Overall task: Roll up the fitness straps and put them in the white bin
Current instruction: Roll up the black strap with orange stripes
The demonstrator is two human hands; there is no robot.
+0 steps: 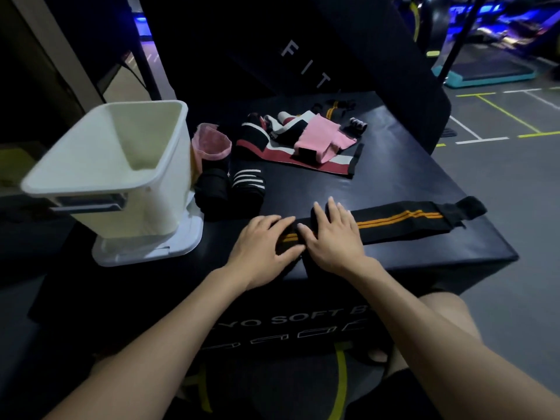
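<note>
White plastic bin (115,165) sits tilted, far left of fingers, on a white lid/tray (185,237); nothing visible inside. Left hand (263,250) & right hand (333,237) press flat, fingers straight, on left end of black strap w/ orange stripes (400,219), which runs right to padded black table's (409,177) corner. Rolled straps (230,189) lie between bin & hands; loose pink/black straps (315,140) beyond fingers.

1. Black soft box (409,177), padded top, carries everything.
2. White bin (115,165) at left edge, standing on a white lid (188,237).
3. Two rolled straps (230,189) beside bin.
4. Loose straps (303,140) piled at far side.
5. Orange-striped strap (403,221) flat along near edge.
</note>
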